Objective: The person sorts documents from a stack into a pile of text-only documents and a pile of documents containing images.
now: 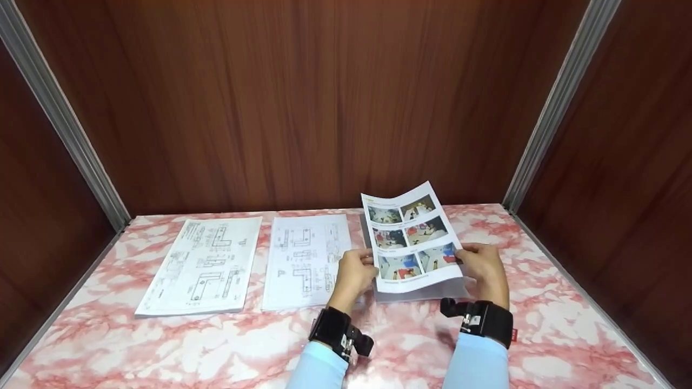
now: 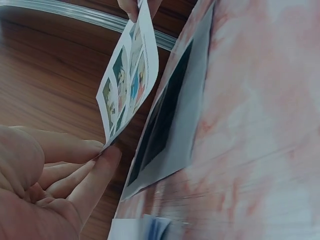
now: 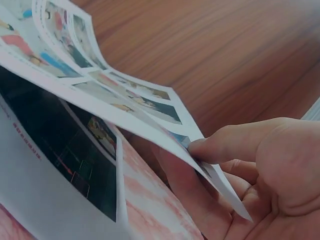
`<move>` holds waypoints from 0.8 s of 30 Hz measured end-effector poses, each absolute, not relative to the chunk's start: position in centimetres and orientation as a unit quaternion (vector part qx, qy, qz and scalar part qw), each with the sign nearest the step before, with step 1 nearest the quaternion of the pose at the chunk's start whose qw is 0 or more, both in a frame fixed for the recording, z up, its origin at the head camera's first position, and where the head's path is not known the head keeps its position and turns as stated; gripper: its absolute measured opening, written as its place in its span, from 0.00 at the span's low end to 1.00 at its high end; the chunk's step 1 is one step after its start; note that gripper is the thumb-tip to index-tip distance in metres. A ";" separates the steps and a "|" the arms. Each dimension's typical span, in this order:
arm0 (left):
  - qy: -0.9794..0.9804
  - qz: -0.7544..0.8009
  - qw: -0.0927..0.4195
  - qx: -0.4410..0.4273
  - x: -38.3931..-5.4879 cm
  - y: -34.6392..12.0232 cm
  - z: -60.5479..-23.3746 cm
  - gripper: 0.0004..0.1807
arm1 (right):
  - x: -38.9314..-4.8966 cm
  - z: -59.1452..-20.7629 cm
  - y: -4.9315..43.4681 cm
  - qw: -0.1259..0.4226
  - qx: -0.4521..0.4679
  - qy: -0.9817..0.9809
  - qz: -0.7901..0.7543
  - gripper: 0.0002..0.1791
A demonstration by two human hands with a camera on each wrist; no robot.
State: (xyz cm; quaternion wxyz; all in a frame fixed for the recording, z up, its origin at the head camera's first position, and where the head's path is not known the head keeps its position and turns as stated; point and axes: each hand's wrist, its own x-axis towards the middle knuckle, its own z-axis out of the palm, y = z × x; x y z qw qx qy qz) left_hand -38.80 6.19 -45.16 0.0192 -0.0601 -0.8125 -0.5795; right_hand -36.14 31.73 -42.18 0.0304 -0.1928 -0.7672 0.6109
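A sheet of paper (image 1: 413, 243) printed with several colour photos is held up, slightly bent, above the right part of the table. My left hand (image 1: 356, 275) pinches its left edge between thumb and fingers, as the left wrist view shows at the fingertips (image 2: 107, 152). On the opposite edge my right hand (image 1: 486, 267) pinches it, thumb on the printed face and fingers beneath, seen in the right wrist view. Under the raised sheet lies another printed sheet (image 2: 175, 150) with large dark pictures, mostly hidden in the head view.
Two paper stacks with technical drawings lie to the left: a far-left stack (image 1: 203, 265) and a middle stack (image 1: 305, 259) beside my left hand. They rest on a red-and-white marbled table (image 1: 400, 346). Brown wood-grain panels (image 1: 324, 108) with metal corner posts (image 1: 562, 108) enclose the back and sides.
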 end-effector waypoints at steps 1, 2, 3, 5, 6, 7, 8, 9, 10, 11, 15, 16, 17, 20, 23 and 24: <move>-0.815 -0.576 0.018 -0.060 -38.8 6.2 -45.3 0.27 | -36.1 -42.2 31.7 0.029 -0.193 -0.764 0.615 0.24; -0.818 -0.572 0.016 -0.060 -38.8 6.3 -45.4 0.27 | -36.1 -42.3 31.8 0.030 -0.192 -0.767 0.612 0.24; -0.821 -0.567 0.015 -0.061 -38.8 6.3 -45.5 0.27 | -36.2 -42.4 31.8 0.030 -0.188 -0.766 0.614 0.23; -0.826 -0.561 0.011 -0.063 -38.7 6.4 -45.6 0.27 | -36.2 -42.6 31.9 0.027 -0.186 -0.771 0.609 0.23; -0.826 -0.559 0.008 -0.064 -38.7 6.4 -45.7 0.26 | -36.2 -42.6 31.9 0.027 -0.187 -0.777 0.601 0.22; -0.827 -0.558 0.006 -0.066 -38.6 6.5 -45.7 0.26 | -36.2 -42.7 32.0 0.026 -0.187 -0.781 0.595 0.22; -0.829 -0.555 0.005 -0.068 -38.6 6.5 -45.7 0.25 | -36.2 -42.8 32.0 0.023 -0.186 -0.780 0.598 0.22; -0.831 -0.553 0.003 -0.067 -38.6 6.6 -45.8 0.25 | -36.2 -42.9 32.0 0.018 -0.185 -0.776 0.602 0.22; -0.832 -0.551 0.002 -0.067 -38.6 6.6 -45.8 0.25 | -36.3 -42.9 32.0 0.016 -0.185 -0.776 0.603 0.23; -0.834 -0.548 0.002 -0.066 -38.5 6.6 -45.8 0.25 | -36.3 -43.0 32.0 0.016 -0.186 -0.780 0.597 0.23; -0.843 -0.534 0.003 -0.066 -38.5 6.6 -46.0 0.26 | -36.4 -43.1 32.1 0.015 -0.189 -0.799 0.570 0.24; -0.844 -0.532 0.002 -0.065 -38.5 6.6 -46.0 0.26 | -36.4 -43.2 32.1 0.014 -0.190 -0.804 0.563 0.24; -0.846 -0.529 0.001 -0.065 -38.5 6.6 -46.1 0.26 | -36.4 -43.2 32.1 0.014 -0.193 -0.810 0.553 0.25; -0.853 -0.519 -0.002 -0.062 -38.5 6.5 -46.2 0.25 | -36.5 -43.4 32.1 0.002 -0.197 -0.805 0.560 0.25; -0.862 -0.502 0.005 -0.061 -38.5 6.3 -46.0 0.22 | -36.5 -43.4 32.2 -0.008 -0.202 -0.789 0.581 0.25; -0.864 -0.500 0.004 -0.061 -38.4 6.3 -45.9 0.22 | -36.5 -43.4 32.2 -0.010 -0.201 -0.782 0.589 0.25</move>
